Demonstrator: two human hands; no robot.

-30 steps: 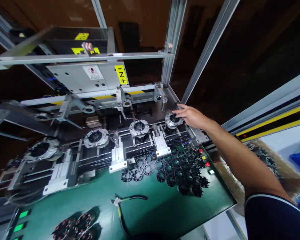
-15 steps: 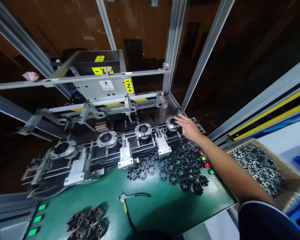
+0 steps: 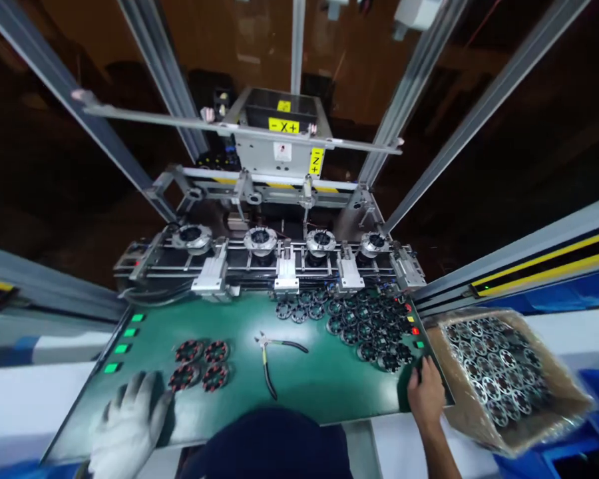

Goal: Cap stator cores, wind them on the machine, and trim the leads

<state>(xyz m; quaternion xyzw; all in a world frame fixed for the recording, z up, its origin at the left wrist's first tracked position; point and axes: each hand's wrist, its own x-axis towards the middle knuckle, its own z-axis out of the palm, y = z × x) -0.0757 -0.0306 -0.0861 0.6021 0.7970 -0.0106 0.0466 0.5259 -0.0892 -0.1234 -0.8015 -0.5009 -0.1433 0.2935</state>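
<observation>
My left hand (image 3: pixel 130 420), in a whitish work glove, lies at the lower left of the green bench with its fingers spread and nothing in it. Just beyond its fingertips, on the right, are several ring-shaped parts with reddish coils (image 3: pixel 214 376), like wound motor stators. At the bench's right edge is my bare right hand (image 3: pixel 426 391), its fingers curled in together, no part seen in them. It is just below a green square button (image 3: pixel 419 344). Left of it sit many black toothed rings (image 3: pixel 364 329), closely grouped.
Cutting pliers (image 3: pixel 264 342) lie open mid-bench. Behind runs a machine with several round metal holders (image 3: pixel 321 243), each with a black ring, inside a metal frame. Green squares (image 3: pixel 122 348) line the left edge. An open cardboard box (image 3: pixel 462 412) of metal rings stands right.
My right hand has drawn back from the rightmost holder to the bench's right edge. My gloved left hand has come into view. The camera view has turned left.
</observation>
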